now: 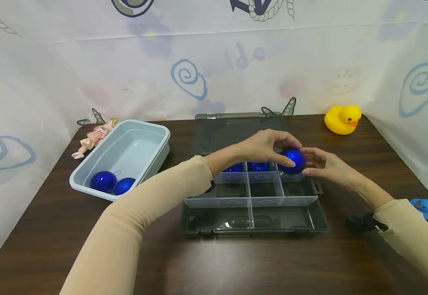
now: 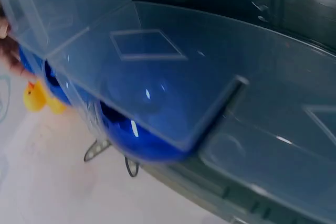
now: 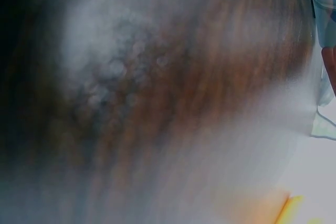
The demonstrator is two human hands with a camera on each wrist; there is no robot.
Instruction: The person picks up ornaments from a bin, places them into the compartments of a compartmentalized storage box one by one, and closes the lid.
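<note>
My left hand (image 1: pixel 263 146) pinches a shiny blue Christmas ball (image 1: pixel 295 159) between thumb and fingers, over the right compartment of the back row in a clear grey divided box (image 1: pixel 217 217). At the ball's right side is my right hand (image 1: pixel 328 166), its thumb and fingers loosely bent with the tips right at the ball's edge. Two more blue balls, one of them here (image 1: pixel 259 166), sit in the back row's other compartments. The left wrist view shows a blue ball (image 2: pixel 147 114) close up behind a clear divider. Mostly blurred tabletop fills the right wrist view.
On the left a pale blue tub (image 1: pixel 155 162) holds a glossy blue ball (image 1: pixel 103 181) and a glittery one (image 1: pixel 124 186). A doll (image 1: pixel 95 137) lies beside it. The box's lid (image 1: pixel 232 129) lies back. A yellow duck (image 1: pixel 342 119) and blue duck (image 1: pixel 425 208) stand at right.
</note>
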